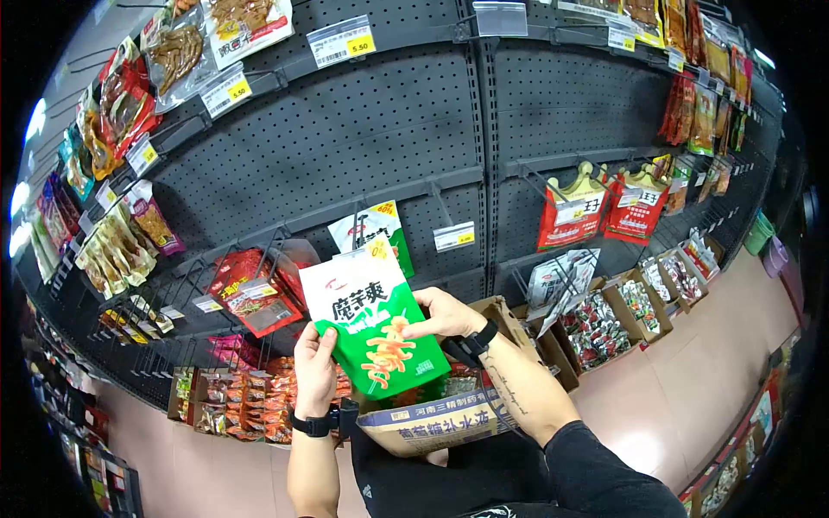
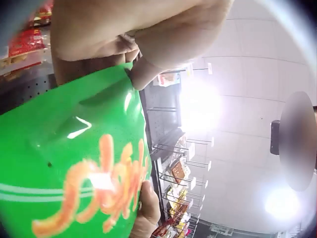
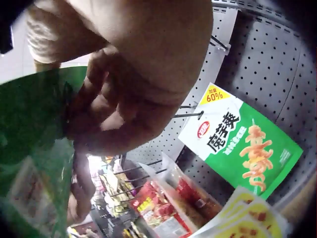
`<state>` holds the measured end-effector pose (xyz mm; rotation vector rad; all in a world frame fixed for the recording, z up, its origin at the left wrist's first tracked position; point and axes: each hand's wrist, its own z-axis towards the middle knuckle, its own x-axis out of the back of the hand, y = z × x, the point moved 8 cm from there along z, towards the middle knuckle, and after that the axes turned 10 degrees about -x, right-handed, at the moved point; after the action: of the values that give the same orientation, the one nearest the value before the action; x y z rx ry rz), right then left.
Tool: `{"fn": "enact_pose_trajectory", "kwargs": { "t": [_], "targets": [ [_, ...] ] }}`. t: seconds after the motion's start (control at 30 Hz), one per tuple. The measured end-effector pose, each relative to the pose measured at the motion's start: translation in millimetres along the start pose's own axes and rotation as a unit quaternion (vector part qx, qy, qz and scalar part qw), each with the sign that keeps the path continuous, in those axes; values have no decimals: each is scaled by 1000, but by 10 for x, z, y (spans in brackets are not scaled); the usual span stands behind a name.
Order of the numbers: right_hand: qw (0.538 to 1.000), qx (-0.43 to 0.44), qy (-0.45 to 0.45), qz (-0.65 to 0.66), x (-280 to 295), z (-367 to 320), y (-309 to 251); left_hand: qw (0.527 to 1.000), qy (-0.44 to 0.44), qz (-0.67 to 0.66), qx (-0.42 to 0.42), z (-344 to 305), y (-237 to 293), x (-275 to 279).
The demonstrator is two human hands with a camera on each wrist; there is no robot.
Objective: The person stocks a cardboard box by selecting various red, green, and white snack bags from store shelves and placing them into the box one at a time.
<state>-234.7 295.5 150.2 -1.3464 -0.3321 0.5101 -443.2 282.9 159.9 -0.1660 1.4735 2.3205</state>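
A green and white snack bag (image 1: 376,324) is held up before the shelf by both hands, its printed front toward the head camera. The left hand (image 1: 316,363) pinches its left edge, thumb on the front. The right hand (image 1: 445,315) grips the right edge, thumb across the front. In the left wrist view the bag (image 2: 74,148) fills the lower left, with the left hand (image 2: 129,39) at its top edge. The right wrist view shows the right hand (image 3: 124,104) on the bag's dark back (image 3: 34,148). A matching bag (image 3: 242,144) hangs on a hook.
Below the hands stands an open cardboard box (image 1: 449,419) with packets inside. Red packets (image 1: 255,289) hang left of the matching bag, and red and gold bags (image 1: 574,211) hang to the right. Boxes of small snacks (image 1: 596,328) line the shelf bottom. Metal hooks and price tags (image 1: 455,236) stick out.
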Motion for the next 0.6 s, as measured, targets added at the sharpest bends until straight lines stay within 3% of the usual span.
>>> {"fn": "enact_pose_trajectory", "kwargs": {
  "t": [0.1, 0.13, 0.2, 0.23, 0.33, 0.37, 0.47, 0.5, 0.6],
  "targets": [
    [984, -116, -72, -115, 19, -19, 214, 996, -29, 73, 31, -107, -221, 107],
    [984, -114, -75, -117, 60, 6, 257, 991, -47, 103, 75, -124, -326, 151],
    [972, -119, 23, -204, 269, 53, 439, 969, -68, 192, 138, -127, -597, 405],
    [962, -94, 91, -240, 442, 101, 686, 934, -116, 332, 56, -61, -485, 390],
    [980, -102, 113, -126, 525, 115, 877, 903, -134, 405, 46, 79, -648, 568],
    [983, -108, 105, -101, 534, 115, 901, 915, -104, 381, 88, 95, -778, 633],
    [973, -72, 138, -169, 535, 176, 858, 938, -107, 329, 12, 260, -970, 607],
    [965, -55, 183, -179, 546, 148, 760, 963, -50, 235, 121, 213, -865, 464],
    [906, 1, 342, -248, 647, 3, 526, 969, -39, 214, 121, 254, -934, 549]
  ]
}}
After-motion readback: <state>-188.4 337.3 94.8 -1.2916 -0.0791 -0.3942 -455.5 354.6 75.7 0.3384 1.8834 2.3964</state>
